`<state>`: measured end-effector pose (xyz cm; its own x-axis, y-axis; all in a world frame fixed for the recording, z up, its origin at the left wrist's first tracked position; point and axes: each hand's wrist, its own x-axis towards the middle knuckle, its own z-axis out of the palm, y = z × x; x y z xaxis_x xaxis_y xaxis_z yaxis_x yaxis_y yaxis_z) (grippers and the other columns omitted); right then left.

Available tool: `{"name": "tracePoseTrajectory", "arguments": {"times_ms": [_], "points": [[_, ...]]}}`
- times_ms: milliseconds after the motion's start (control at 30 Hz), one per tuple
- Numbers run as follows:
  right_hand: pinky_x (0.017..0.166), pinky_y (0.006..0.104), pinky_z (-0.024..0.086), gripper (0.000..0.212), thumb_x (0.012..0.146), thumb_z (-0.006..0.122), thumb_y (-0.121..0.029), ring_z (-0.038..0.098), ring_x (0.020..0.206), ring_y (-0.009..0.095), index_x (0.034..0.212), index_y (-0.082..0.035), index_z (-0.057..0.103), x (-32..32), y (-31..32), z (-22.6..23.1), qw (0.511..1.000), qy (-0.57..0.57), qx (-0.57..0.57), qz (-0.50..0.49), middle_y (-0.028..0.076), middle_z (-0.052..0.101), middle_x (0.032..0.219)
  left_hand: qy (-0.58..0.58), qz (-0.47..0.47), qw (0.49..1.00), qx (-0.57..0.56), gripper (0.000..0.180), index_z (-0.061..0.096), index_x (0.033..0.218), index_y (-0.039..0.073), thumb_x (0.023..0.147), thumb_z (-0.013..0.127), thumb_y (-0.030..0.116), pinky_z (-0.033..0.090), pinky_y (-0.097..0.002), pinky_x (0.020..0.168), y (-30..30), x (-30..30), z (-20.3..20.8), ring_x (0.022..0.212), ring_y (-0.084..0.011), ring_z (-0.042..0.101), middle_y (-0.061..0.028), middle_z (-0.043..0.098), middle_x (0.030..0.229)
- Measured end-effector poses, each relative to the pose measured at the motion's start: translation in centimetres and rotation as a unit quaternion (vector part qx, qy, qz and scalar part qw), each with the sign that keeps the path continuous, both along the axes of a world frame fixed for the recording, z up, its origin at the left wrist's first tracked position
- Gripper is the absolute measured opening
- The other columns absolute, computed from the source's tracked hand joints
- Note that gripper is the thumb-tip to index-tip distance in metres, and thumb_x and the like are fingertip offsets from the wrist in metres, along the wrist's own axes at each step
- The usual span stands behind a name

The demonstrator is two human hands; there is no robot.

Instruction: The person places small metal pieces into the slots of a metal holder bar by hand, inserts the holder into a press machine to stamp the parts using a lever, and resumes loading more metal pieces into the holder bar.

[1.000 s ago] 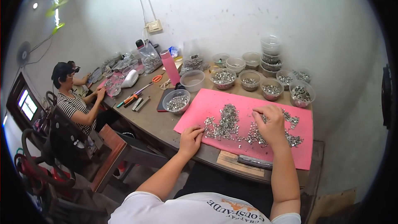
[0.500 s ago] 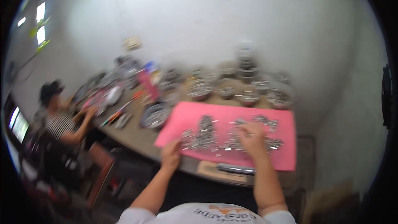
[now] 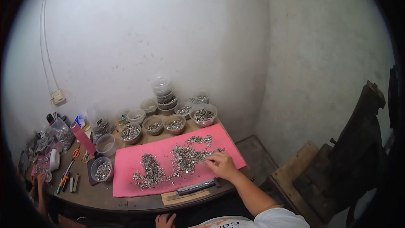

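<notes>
My right hand (image 3: pixel 222 167) is over the right part of a pink foam sheet (image 3: pixel 126 154). Its thumb and fingers pinch together beside a heap of small shiny metal pieces (image 3: pixel 184 159); whatever is between the fingertips is too small to make out. A second metal heap (image 3: pixel 148 172) lies left of it, and a smaller cluster (image 3: pixel 199 140) sits toward the far edge. My left hand (image 3: pixel 165 221) is low at the bottom edge, off the table, partly cut off. Its visible fingers are apart, and nothing shows in them.
Clear plastic tubs of metal pieces, such as a round tub (image 3: pixel 203 115), line the sheet's far side. Along the near edge lies a dark bar (image 3: pixel 196 187) on a wooden strip (image 3: pixel 185 197). Left stand a pink bottle (image 3: pixel 83 138) and orange-handled scissors (image 3: pixel 76 154). Another person's arm (image 3: pixel 41 185) shows far left.
The view has swung right and sharpened. My left hand has left the sheet's near-left corner and dropped below the table edge. My right hand has moved to the heap's right side.
</notes>
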<state>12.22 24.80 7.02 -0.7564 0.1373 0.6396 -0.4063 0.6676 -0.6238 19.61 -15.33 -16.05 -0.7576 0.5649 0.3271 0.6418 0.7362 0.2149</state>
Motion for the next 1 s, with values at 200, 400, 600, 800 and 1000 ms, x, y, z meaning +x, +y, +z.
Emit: {"name": "tracePoseTrajectory", "arguments": {"times_ms": [200,400,600,800,1000], "points": [[0.066,0.0359,0.057,0.01,0.085,0.078,-0.01,0.072,0.073,0.029,0.091,-0.003,0.078,3.8,3.3,-1.3,0.994,0.006,0.015,-0.105,0.013,0.072,0.083,-0.307,0.221,0.891,-0.253,0.05,0.061,0.14,0.012,0.097,0.059,0.038,0.022,-0.0678,0.119,-2.8,-2.1,-0.5,0.134,-0.0407,0.05,-0.019,0.061,0.136],[0.066,0.0389,0.056,0.011,0.084,0.079,-0.013,0.07,0.073,0.031,0.09,-0.004,0.079,4.2,5.3,-4.0,0.986,-0.062,-0.002,-0.156,0.012,0.073,0.083,-0.42,0.212,0.861,-0.193,0.04,0.068,0.131,0.012,0.104,0.046,0.033,0.013,-0.0711,0.121,-2.6,-4.3,-2.9,0.142,-0.0414,0.046,-0.0184,0.061,0.144],[0.077,0.0427,0.047,0.008,0.082,0.079,-0.018,0.066,0.082,0.028,0.083,-0.01,0.077,2.8,5.7,-6.8,0.982,-0.03,0.075,-0.168,0.006,0.07,0.081,-0.408,0.267,0.838,-0.244,0.066,0.057,0.149,0.022,0.089,0.069,0.047,0.013,-0.0719,0.121,-5.4,-7.2,-11.3,0.153,-0.0454,0.027,-0.0167,0.025,0.17],[0.08,0.0424,0.044,0.006,0.081,0.079,-0.019,0.064,0.087,0.027,0.084,-0.013,0.077,2.1,5.5,-7.5,0.979,-0.006,0.094,-0.181,0.004,0.068,0.086,-0.124,0.256,0.932,-0.225,0.061,0.055,0.148,0.017,0.099,0.05,0.054,0.015,-0.0696,0.12,-7.9,-7.8,-9.6,0.148,-0.0389,0.037,-0.016,0.043,0.157],[0.079,0.0422,0.043,0.006,0.081,0.079,-0.018,0.064,0.087,0.027,0.084,-0.013,0.077,1.6,6.0,-7.4,0.978,0.005,0.098,-0.186,0.004,0.067,0.084,-0.398,0.37,0.835,-0.089,0.058,0.068,0.132,0.009,0.101,0.049,0.054,0.044,-0.0548,0.109,-1.8,-7.9,-4.9,0.127,-0.0373,0.063,-0.018,0.07,0.13]]}}
